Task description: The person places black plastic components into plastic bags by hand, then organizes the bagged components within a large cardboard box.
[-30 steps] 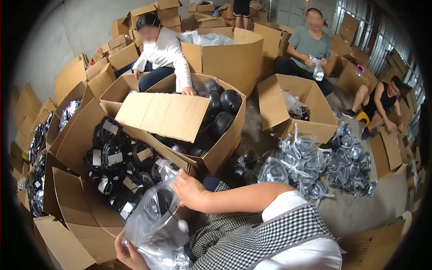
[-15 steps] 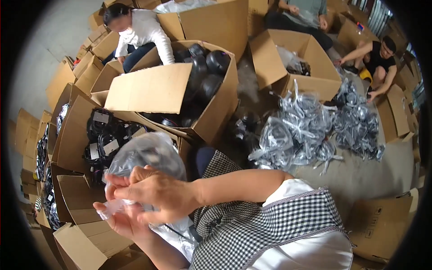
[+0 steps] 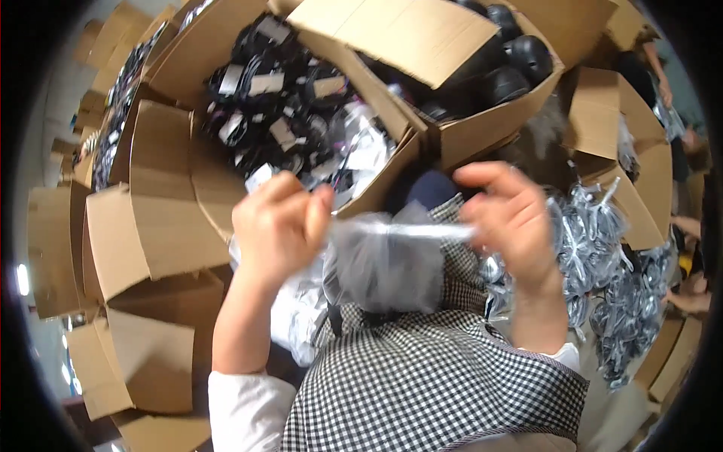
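A clear plastic bag (image 3: 392,267) with something dark inside hangs in front of my checked apron, smeared by motion. Its top is pulled into a tight, straight strip between my two hands. My left hand (image 3: 277,226) is closed in a fist at the left end of that strip. At the other end, my right hand (image 3: 516,222) pinches the plastic, its index finger raised and bent. What the bag contains cannot be made out. Beyond my left hand, an open carton (image 3: 169,151) holds several black coiled cables (image 3: 294,98) with white tags.
Another carton (image 3: 489,124) with round black parts (image 3: 527,59) stands at the far side, a flap lying over it. Several bagged items (image 3: 591,226) are heaped on the floor to my right. Near them are an open carton (image 3: 648,203) and other people's arms (image 3: 689,297).
My hands have moved from close together at the left to wide apart in front of me, stretching the bag's top. The view has swung left, toward the cable carton.
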A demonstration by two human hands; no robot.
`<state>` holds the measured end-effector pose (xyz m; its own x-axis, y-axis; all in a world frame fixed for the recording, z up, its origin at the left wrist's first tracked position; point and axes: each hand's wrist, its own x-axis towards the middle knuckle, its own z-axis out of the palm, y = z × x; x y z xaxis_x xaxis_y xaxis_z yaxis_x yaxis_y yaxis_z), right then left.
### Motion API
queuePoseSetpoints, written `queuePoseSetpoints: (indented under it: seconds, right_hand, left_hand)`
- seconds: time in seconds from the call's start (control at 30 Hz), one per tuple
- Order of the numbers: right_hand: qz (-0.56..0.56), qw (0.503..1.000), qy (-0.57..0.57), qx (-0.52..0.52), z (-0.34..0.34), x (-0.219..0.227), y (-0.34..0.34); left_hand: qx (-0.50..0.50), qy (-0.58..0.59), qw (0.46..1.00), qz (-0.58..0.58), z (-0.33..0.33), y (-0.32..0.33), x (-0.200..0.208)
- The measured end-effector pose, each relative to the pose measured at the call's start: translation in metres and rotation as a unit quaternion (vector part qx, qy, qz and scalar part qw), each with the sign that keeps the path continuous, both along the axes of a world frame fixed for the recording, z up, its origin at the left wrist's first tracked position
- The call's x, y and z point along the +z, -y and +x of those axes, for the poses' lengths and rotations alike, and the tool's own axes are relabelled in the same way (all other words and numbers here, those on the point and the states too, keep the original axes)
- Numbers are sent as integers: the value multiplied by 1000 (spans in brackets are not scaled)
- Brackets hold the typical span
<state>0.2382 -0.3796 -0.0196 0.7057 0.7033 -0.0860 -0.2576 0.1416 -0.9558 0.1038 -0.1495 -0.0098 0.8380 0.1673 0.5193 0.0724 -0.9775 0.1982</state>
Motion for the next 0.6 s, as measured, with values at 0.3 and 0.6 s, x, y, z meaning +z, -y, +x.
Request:
queuePoseSetpoints:
  seconds: [0.3, 0.6]
  right_hand:
    - [144, 960, 119, -210, 62, -17, 157]
    - [-820, 484, 235, -194, 80, -97, 193]
  left_hand:
    - [76, -8, 786, -613, -39, -46, -62]
    - [74, -192, 973, -102, -103, -83, -110]
